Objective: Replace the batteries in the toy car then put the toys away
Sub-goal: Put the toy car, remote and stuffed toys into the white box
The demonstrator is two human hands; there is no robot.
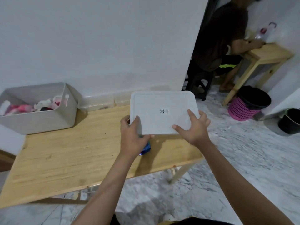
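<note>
Both hands are on the flat white rectangular plastic lid [164, 111] with rounded corners, held just right of frame centre over the far right part of the light wooden table [73, 153]. Its long axis runs left-right, tilted a bit down to the right. Left hand [132, 132] grips the near-left corner, thumb on top and fingers curled under. Right hand [194, 125] holds the near-right edge, thumb and forefinger spread on top, other fingers wrapped round the side. A small shiny blue object [146, 149] lies on the table under the left wrist (probably the toy car or a part of it; mostly hidden, can't confirm).

The open grey plastic storage bin [48, 117] with pink and white soft toys [37, 106] sits at frame left, well apart from the lid. So the lid's target lies to the left, and the left hand is nearer. The bin's long axis looks roughly parallel to the lid's, so I'd expect little rotation.
</note>
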